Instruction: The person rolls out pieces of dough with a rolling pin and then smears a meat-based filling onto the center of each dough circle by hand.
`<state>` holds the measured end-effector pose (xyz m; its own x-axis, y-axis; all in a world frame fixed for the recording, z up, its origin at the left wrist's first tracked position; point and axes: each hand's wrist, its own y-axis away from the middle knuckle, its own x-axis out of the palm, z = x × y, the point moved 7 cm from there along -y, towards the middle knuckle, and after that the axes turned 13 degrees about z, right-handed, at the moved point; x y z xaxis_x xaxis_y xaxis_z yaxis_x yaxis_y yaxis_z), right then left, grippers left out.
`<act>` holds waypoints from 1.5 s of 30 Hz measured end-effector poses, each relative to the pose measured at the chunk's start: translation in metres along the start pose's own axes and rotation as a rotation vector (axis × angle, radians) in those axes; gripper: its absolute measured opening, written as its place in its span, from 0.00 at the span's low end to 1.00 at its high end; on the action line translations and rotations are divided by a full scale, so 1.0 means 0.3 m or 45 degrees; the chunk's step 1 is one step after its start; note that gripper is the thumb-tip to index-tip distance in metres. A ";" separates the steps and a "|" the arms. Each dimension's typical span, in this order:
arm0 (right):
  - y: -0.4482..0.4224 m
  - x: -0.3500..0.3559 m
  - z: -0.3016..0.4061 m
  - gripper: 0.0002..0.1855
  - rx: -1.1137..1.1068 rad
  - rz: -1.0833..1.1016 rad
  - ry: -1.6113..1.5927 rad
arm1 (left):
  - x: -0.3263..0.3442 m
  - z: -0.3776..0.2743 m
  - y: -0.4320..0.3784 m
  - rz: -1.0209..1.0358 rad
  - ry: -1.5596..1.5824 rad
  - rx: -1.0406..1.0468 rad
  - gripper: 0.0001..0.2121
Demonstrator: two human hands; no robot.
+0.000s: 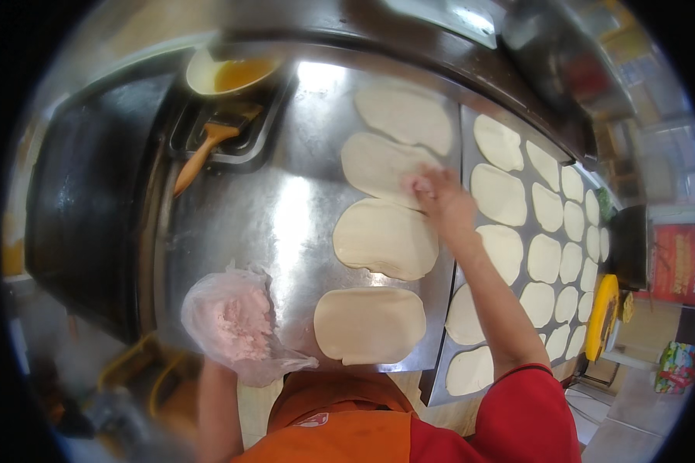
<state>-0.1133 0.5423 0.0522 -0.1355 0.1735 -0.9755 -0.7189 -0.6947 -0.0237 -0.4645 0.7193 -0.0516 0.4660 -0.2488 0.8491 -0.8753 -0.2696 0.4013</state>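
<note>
In my right hand [443,199] is a small lump of the pink paste [420,185], held in the fingertips over a flattened oval dough piece [376,165]. That dough lies on a steel work surface [237,220], in a column with a dough sheet [405,113] above it, another dough sheet [385,237] below, and a nearer dough sheet [370,324]. My left forearm [220,399] reaches up under a clear plastic bag [200,312]; the bag hides the hand supporting it. Inside the open bag is a crumbly pink mass [243,324].
At right, a dark tray [527,231] carries several rows of dough pieces. Far left, a wooden-handled brush [202,153] rests on a black pan [255,144] beside a white bowl [200,72] of amber liquid. A yellow round object [603,318] stands past the tray.
</note>
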 end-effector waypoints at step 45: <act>0.212 0.050 0.120 0.18 0.132 0.057 -0.163 | 0.021 -0.013 -0.019 0.085 0.007 -0.002 0.26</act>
<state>-0.1855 0.5259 0.0438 -0.2499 0.2360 -0.9391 -0.7760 -0.6289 0.0485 -0.4570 0.7228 -0.0471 0.4056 -0.2613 0.8759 -0.9047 -0.2513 0.3440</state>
